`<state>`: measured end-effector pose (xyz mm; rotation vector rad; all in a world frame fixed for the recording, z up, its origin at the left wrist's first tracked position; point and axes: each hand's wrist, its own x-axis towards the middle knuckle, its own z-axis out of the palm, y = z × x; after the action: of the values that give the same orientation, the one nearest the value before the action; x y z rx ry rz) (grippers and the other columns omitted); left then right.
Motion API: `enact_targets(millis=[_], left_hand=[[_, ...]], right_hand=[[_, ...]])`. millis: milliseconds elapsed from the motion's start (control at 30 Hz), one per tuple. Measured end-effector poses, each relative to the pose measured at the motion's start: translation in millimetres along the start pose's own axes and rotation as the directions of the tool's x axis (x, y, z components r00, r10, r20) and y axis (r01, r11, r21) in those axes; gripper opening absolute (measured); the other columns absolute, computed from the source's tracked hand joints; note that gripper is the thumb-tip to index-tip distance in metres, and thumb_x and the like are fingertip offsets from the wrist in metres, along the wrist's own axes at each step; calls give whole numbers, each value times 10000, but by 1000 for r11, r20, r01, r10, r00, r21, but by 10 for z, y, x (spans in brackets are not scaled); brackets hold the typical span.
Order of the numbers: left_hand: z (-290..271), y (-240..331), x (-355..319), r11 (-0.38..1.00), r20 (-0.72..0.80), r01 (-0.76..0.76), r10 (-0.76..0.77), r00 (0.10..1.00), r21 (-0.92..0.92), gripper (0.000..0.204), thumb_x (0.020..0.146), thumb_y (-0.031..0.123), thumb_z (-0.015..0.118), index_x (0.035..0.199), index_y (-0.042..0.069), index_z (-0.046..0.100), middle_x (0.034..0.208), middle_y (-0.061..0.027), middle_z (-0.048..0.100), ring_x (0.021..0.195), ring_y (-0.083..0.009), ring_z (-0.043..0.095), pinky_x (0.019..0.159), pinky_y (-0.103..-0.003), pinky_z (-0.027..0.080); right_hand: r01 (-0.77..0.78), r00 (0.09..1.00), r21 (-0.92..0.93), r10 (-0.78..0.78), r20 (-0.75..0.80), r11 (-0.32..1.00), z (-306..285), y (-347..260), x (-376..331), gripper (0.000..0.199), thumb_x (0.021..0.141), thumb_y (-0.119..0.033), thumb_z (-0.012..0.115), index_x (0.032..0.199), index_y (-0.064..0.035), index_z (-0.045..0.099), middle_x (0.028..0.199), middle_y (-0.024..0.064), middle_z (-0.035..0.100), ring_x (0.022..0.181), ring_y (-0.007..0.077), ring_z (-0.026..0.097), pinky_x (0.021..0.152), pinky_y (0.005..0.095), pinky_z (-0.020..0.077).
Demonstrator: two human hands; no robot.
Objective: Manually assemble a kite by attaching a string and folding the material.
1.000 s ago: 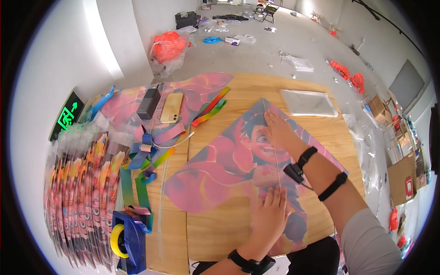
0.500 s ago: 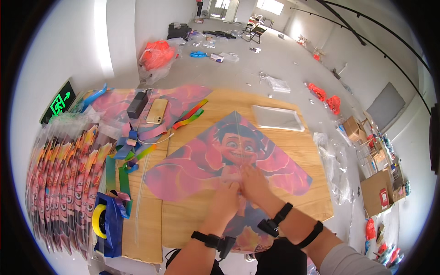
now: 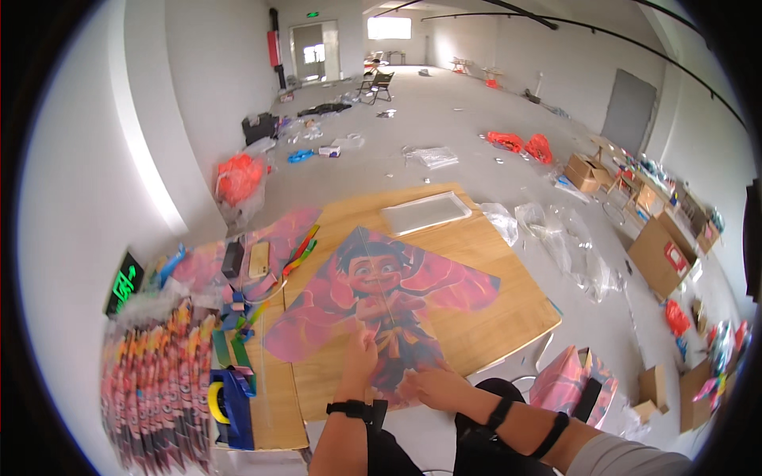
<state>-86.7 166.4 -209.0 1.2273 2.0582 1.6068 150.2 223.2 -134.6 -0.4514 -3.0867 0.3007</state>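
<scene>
A pink and purple kite (image 3: 382, 282) printed with a cartoon figure lies spread on the wooden table, its pointed top facing away from me. A thin rod runs down its middle. My left hand (image 3: 361, 355) is closed at the left edge of the kite's lower part, its fingers curled over the sheet. Near the kite's bottom end, my right hand (image 3: 432, 389) is also closed, fingertips pinching the sheet by its right edge. The exact fingertip contact is small and partly hidden. Black straps circle both wrists.
On the wooden table (image 3: 508, 317) lie a clear plastic packet (image 3: 427, 213), a phone (image 3: 259, 259), a black box (image 3: 232, 259), coloured ribbons (image 3: 302, 250) and a blue tape dispenser (image 3: 236, 408). Folded kites (image 3: 159, 389) stand in a row at left. Cardboard boxes (image 3: 663, 254) sit at right.
My hands have parted from the kite's middle: the right moved down to its bottom end, the left to its lower left edge. The view has tilted up and turned, showing more of the room.
</scene>
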Motion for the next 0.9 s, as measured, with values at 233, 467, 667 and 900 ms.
enact_targets(millis=[233,467,667,900], left_hand=[[-650,1470,-613,662,435,579,-749,500,475,351,971,312,602,1125,1,653,1066,-247,697,1037,-429,655,890,-447,516],[-439,-20,-1304,911,273,-103,-12,962,401,474,982,492,617,1068,42,737,893,-126,751,826,-210,732,711,-355,551],[-367,345,-1178,803,389,552,-593,705,223,402,975,391,663,1154,33,695,1028,-81,751,926,-199,725,792,-350,534],[-672,860,-876,681,354,636,-732,582,363,428,971,454,627,1124,62,706,1065,-61,748,949,-189,712,840,-363,533]], right_hand=[[-211,951,823,306,47,528,-205,247,-1514,279,932,-34,592,1193,-33,691,978,110,738,917,225,725,857,330,573],[44,890,623,252,-379,781,-197,-37,-2326,217,831,34,616,1001,-48,723,923,88,713,881,265,710,772,350,579],[-40,903,526,256,-345,850,-272,-42,-2372,124,853,-77,626,935,-106,715,916,62,684,940,283,662,839,400,548],[49,886,588,236,-399,807,-164,-16,-2395,97,855,-87,640,922,-107,707,918,64,677,943,291,654,844,414,538]])
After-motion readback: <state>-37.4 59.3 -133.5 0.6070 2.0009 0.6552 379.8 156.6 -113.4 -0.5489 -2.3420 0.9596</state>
